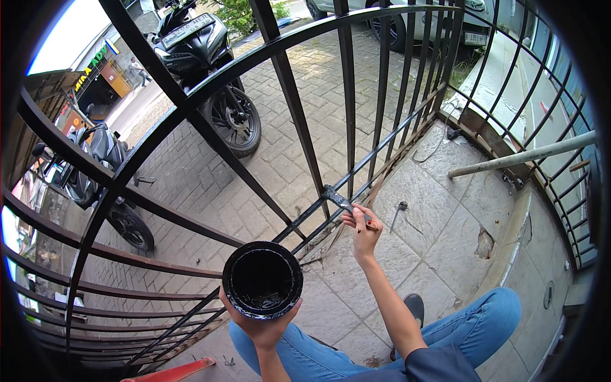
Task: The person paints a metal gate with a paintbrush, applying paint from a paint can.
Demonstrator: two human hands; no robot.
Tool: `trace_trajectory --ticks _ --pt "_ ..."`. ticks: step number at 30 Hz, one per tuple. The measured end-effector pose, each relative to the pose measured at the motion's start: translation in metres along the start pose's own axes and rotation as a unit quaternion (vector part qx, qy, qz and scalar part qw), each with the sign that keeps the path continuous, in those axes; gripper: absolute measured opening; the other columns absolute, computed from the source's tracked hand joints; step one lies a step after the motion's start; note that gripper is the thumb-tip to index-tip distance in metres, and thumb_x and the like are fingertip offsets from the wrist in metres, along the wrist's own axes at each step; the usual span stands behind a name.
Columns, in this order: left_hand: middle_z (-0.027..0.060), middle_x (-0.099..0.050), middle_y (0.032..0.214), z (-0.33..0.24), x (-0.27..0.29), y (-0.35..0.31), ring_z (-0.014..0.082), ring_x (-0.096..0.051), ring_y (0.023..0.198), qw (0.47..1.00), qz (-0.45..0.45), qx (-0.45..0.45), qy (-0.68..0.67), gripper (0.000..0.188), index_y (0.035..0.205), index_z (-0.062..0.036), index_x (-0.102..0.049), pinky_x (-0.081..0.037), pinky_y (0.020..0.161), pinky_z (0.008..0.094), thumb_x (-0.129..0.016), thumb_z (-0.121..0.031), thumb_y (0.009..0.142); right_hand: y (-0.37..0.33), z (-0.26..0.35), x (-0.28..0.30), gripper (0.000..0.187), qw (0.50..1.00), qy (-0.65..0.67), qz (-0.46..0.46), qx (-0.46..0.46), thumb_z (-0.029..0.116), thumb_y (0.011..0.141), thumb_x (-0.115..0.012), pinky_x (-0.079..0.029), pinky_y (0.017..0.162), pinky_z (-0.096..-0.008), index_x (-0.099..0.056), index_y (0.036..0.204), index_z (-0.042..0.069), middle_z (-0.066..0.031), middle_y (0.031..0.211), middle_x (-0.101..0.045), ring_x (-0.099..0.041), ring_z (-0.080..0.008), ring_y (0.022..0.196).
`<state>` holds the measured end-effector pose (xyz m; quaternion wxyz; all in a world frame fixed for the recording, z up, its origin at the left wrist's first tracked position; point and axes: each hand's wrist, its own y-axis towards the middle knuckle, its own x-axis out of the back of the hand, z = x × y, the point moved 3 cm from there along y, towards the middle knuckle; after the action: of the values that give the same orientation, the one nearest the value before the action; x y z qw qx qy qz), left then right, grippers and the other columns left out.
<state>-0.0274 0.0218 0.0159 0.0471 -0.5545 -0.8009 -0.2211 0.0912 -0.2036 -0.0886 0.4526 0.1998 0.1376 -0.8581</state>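
My left hand point(262, 329) is wrapped round the lower part of a round can point(263, 280), tilted so that its dark inside and the black paint at the bottom show. Smears of paint coat its rim. In my right hand point(365, 234) is a paintbrush point(337, 198), its handle gripped between the fingers. The dark bristles touch the lower rails of a black metal fence point(312, 209), near the foot of an upright bar. Glossy black covers much of the metal there, while several bars at the left look duller and brownish.
Beyond the bars stand two motorcycles point(235, 121) on paving bricks and a parked car point(407, 25). A pale pipe point(522, 155) slants in from the right. A red object point(168, 370) lies at the lower left. Grey floor tiles point(394, 274) lie beside my bent legs.
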Motion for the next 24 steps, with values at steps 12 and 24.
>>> trace_trajectory --ticks 12,24 --pt "0.0121 -0.045 0.114 -0.007 0.001 0.002 0.0233 -0.05 0.104 1.0 -0.006 -0.023 0.002 0.1 0.122 -0.0038 -0.025 -0.04 0.091 0.0353 -0.086 -0.021 0.044 -0.011 0.084 -0.058 0.025 0.985 0.147 0.032 0.082 0.012 0.086 -0.053 -0.054 0.067 -0.0284 -0.057 0.1 -0.009 -0.018 0.08 -0.063 -0.065 -0.0207 0.067" --pt "0.013 -0.045 0.113 -0.013 0.001 0.007 0.024 -0.049 0.104 0.999 -0.001 -0.038 0.019 0.101 0.123 -0.0025 -0.025 -0.041 0.091 0.0354 -0.086 -0.02 0.044 -0.016 -0.014 -0.009 0.021 0.997 0.026 -0.069 -0.01 0.01 0.086 -0.051 -0.052 0.056 -0.0236 -0.058 0.095 -0.008 -0.0147 0.072 -0.063 -0.063 -0.0174 0.06"
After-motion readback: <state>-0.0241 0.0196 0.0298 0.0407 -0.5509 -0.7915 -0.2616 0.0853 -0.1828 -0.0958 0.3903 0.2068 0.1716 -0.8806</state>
